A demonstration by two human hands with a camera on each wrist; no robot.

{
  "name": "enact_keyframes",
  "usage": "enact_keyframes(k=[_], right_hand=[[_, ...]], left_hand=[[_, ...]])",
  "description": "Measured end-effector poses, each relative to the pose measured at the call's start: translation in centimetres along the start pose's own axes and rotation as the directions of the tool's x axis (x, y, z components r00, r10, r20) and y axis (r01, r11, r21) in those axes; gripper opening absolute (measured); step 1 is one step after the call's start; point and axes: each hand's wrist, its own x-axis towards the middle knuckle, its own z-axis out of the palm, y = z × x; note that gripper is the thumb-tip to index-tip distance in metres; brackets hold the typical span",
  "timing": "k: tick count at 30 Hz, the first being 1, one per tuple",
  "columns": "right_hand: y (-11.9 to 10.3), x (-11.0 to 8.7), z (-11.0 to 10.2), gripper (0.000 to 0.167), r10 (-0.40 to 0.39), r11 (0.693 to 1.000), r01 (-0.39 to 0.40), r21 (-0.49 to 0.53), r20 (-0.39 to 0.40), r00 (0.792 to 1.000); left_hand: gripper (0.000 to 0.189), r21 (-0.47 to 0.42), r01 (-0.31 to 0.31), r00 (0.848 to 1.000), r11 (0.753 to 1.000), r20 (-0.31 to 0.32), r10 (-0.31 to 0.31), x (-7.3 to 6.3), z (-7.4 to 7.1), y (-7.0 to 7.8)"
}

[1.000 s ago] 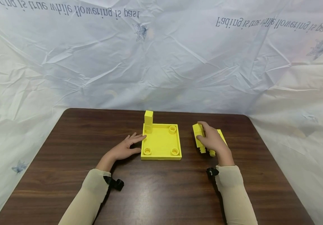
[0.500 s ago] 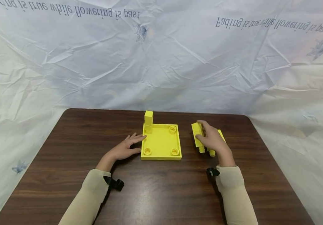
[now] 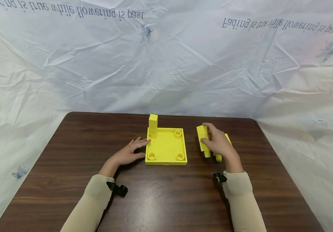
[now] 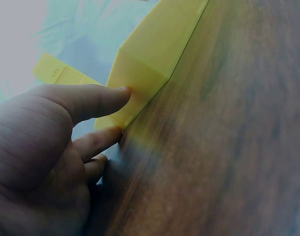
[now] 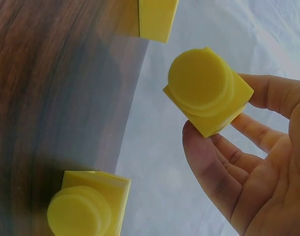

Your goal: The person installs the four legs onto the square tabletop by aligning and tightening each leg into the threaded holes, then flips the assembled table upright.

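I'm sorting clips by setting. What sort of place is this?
Probably a makeshift indoor recording booth: a dark wood-grain table, a butterfly-printed white sheet hanging behind and on both sides of it, and black wrist straps. The room beyond is hidden.

The dark brown, wood-grained surface [image 3: 155, 199] has rounded far corners; on it lie a square yellow tray [image 3: 166, 145] and, to its right, a partly hidden post [image 5: 88, 204].

Downward head view (wrist close-ups)
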Motion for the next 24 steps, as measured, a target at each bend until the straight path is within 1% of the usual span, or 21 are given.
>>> enact_keyframes(k=[8,17,24], right_hand=[[-0.5,-0.2,-0.1,0.068,-0.018,1.0,0.018,0.025,0.004,1.0],[-0.9,-0.3,-0.1,0.069,-0.072,0.995,0.071,0.069,0.012,0.997],[-1.2,-0.3,0.0,0.071,-0.064,0.995,0.063,0.075,0.014,0.998]], left_hand=[[0.066,-0.002,0.009,1.0,1.0,0.001,-0.009,0.0,0.0,0.1],[0.066,0.001,0.007,1.0,1.0,-0.002,-0.007,0.0,0.0,0.3],[0.065,0.002,0.015,1.0,1.0,-0.004,-0.015,0.0,0.0,0.3]])
